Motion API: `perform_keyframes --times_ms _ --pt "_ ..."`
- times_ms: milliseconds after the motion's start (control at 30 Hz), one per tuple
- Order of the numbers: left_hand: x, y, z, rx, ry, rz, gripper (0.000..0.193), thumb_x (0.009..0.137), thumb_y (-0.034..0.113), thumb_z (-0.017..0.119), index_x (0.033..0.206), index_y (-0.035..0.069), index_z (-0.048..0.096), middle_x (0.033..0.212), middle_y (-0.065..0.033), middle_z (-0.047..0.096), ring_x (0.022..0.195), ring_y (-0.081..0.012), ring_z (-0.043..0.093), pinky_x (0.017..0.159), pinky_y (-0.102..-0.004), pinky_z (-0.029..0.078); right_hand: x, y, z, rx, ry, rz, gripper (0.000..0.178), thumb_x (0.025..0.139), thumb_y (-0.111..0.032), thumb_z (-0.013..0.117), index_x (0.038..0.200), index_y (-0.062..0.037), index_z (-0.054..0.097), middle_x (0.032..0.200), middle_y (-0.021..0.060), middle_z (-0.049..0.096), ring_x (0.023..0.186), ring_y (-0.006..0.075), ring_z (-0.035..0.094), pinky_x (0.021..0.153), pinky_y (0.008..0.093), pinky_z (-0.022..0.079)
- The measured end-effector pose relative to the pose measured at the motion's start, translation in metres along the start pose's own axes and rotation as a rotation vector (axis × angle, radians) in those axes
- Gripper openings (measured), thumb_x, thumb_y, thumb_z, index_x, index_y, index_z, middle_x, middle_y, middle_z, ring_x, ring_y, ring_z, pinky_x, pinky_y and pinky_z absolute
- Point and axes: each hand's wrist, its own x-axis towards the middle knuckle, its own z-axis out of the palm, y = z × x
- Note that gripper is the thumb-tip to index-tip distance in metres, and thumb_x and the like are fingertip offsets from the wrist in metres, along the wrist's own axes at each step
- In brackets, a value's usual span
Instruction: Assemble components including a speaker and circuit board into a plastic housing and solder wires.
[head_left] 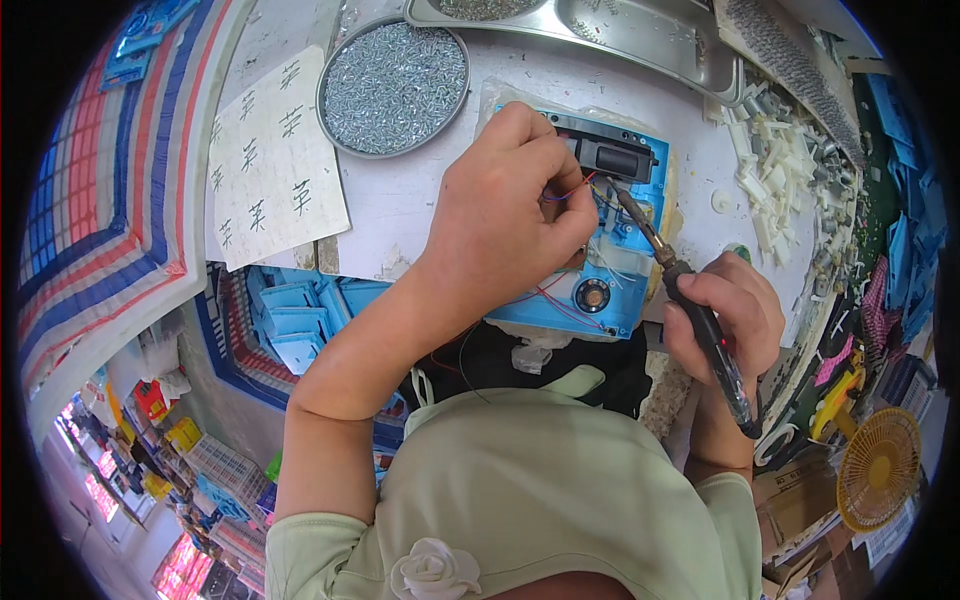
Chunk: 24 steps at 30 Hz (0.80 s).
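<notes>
A blue plastic housing (622,318) lies on the table in front of me, with a black part (617,160) along its far side and a round speaker-like part (592,294) at its near end. My left hand (515,200) is closed over its left side, fingers pinched on thin red and blue wires (580,186); the fingertips are partly hidden. From the right, my right hand (735,312) grips a soldering iron (708,325) by its black handle. Its metal tip points into the housing beside the wires, just right of my left fingers. Whether the tip touches anything, I cannot tell.
A round pan of small metal pieces (396,88) stands far left beside a handwritten sheet (275,160). Steel trays (640,45) line the back. White plastic parts (772,180) are heaped at right. A yellow fan (880,470) is at lower right; blue parts (295,315) fill a bin.
</notes>
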Motion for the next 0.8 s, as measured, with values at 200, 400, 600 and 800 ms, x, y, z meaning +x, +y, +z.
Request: perform_keyframes --times_ms 200,400,600,800 --pt "0.0025 0.0029 -0.0037 0.007 -0.042 -0.023 0.008 0.076 -0.001 0.074 0.078 -0.002 0.066 0.086 -0.0051 0.053 0.066 -0.0107 0.056 0.056 -0.0246 0.047 0.0007 0.0015 -0.0058 -0.016 -0.051 -0.026 0.031 0.078 -0.004 0.077 0.106 -0.0010 0.065 0.067 0.0076 0.059 0.054 0.0223 0.054 0.050 0.0327 0.040" --pt "0.0048 0.0015 -0.0008 0.047 -0.030 -0.010 0.009 0.075 -0.002 0.074 0.077 -0.003 0.065 0.085 -0.0057 0.053 0.064 -0.0116 0.056 0.056 -0.0252 0.047 0.0035 0.0025 -0.0054 -0.031 -0.061 0.003 0.033 0.076 -0.008 0.081 0.106 -0.0079 0.068 0.069 0.0047 0.062 0.053 0.0226 0.054 0.049 0.0339 0.039" --pt "0.0052 0.0008 0.0008 0.081 -0.010 0.012 0.010 0.074 -0.002 0.073 0.076 -0.004 0.063 0.082 -0.0067 0.052 0.063 -0.0137 0.056 0.056 -0.0268 0.048 0.0073 0.0039 -0.0023 -0.037 -0.063 -0.003 0.031 0.076 -0.008 0.081 0.104 -0.0080 0.069 0.069 0.0047 0.061 0.053 0.0224 0.053 0.049 0.0338 0.038" --pt "0.0047 -0.0002 0.0014 0.085 -0.003 0.021 0.012 0.074 -0.003 0.074 0.076 -0.003 0.062 0.082 -0.0074 0.052 0.063 -0.0151 0.056 0.056 -0.0278 0.048 0.0087 0.0045 0.0003 -0.040 -0.083 0.003 0.030 0.076 -0.008 0.082 0.103 -0.0076 0.069 0.068 0.0051 0.060 0.053 0.0223 0.052 0.048 0.0337 0.038"
